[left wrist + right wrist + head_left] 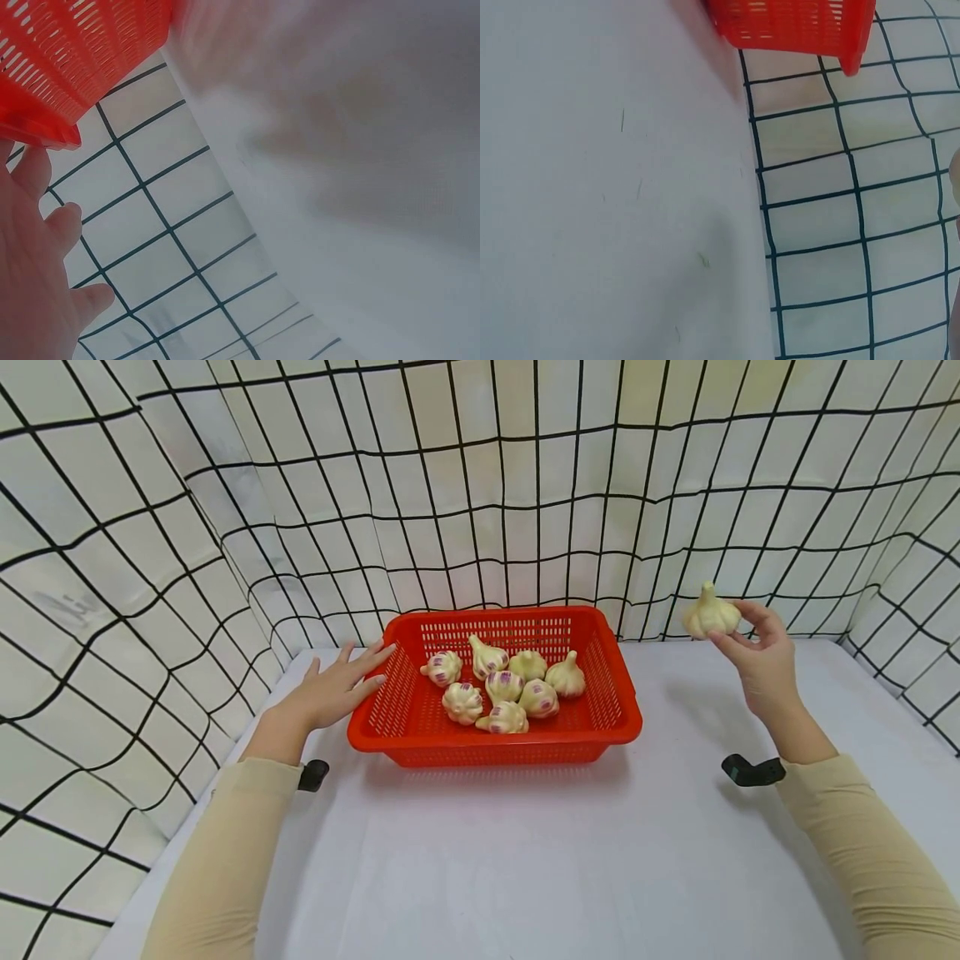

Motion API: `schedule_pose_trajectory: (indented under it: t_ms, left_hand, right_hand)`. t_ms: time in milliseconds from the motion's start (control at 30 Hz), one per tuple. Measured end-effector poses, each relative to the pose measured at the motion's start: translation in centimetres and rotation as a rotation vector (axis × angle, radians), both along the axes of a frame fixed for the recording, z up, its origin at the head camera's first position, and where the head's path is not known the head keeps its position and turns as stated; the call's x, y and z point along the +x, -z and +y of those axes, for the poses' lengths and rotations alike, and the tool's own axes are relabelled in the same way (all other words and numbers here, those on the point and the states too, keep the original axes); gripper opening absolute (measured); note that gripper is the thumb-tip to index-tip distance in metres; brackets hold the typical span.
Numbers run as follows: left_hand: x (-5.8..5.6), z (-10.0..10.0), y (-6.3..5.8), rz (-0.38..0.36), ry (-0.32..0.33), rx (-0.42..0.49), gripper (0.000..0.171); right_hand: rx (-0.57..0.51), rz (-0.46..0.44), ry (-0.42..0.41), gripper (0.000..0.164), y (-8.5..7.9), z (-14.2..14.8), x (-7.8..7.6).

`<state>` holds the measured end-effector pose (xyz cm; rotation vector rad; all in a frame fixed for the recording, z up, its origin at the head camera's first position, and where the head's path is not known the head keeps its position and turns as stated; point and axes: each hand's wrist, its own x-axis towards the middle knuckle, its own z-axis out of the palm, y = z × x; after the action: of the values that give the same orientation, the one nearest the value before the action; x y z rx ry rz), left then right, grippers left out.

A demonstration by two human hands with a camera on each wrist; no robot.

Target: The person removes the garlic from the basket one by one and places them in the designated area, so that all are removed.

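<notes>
In the head view a red plastic basket [491,742] stands at the middle of the white table, holding several garlic bulbs [504,685], some streaked purple. My left hand [330,689] rests at the basket's left rim with its fingers spread and straight; the left wrist view shows those fingers [64,225] by the red rim. Off to the right of the basket, my right hand [768,664] pinches a pale garlic bulb [711,612] between thumb and fingers, raised above the table with its stem up. The right wrist view catches only a sliver of that bulb at its edge.
Black netting [525,510] over white sheeting walls in the table [525,860] at the back and sides. Small green bits [703,259] lie on the table at the right. A dark wrist device [752,771] sits at the right cuff, another [313,775] at the left.
</notes>
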<state>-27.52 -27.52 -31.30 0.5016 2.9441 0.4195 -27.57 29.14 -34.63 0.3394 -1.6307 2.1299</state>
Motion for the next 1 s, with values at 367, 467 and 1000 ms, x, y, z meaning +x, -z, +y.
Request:
schedule_pose_trajectory:
  t_ms: [367,467,1000]
  left_hand:
    - [-0.1,0.0,0.1,-0.001,0.0,-0.001,0.064]
    - [-0.1,-0.1,0.1,-0.002,0.0,0.002,0.064]
    - [0.0,0.0,0.1,0.001,-0.004,0.0,0.064]
  right_hand:
    - [-0.051,-0.041,0.02,0.043,0.7,1.5,-0.4]
    - [-0.046,-0.048,0.018,0.044,0.9,1.9,-0.3]
    - [-0.072,-0.194,0.138,0.046,2.1,4.9,-0.2]
